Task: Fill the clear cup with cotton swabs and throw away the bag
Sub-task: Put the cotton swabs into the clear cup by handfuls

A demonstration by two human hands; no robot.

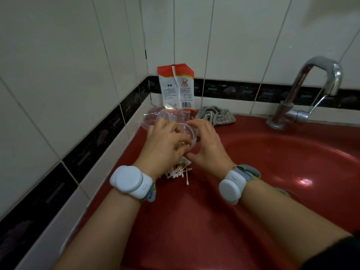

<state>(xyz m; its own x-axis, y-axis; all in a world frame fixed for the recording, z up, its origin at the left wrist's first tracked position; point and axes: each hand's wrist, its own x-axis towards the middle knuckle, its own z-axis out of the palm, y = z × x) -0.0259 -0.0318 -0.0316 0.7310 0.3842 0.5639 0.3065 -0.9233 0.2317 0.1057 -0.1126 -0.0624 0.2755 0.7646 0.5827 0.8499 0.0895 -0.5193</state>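
Nearest, just below the wrists, a loose heap of cotton swabs (178,171) lies on the red sink rim (175,221), a few stragglers pointing toward the basin side. Above it the left hand (165,141) curls its fingers over the clear cup (188,136), which lies tipped on its side between both palms, while the right hand (207,145) cups it from the other side with thumb and fingers bent round the wall. Whether any swabs are inside yet is hard to tell through the plastic. Just beyond the fingertips sits a crumpled clear bag (155,116), and past that an orange-and-white packet (176,86) leans on the tiles; a grey cloth (215,116) lies beyond the right hand, the tap (311,90) well off to that side. The risk, as I judge it: the rim slopes toward the basin, so a nudge from a wrist could roll swabs down into it, and the thin, tilted cup could slip or spill if squeezed unevenly.
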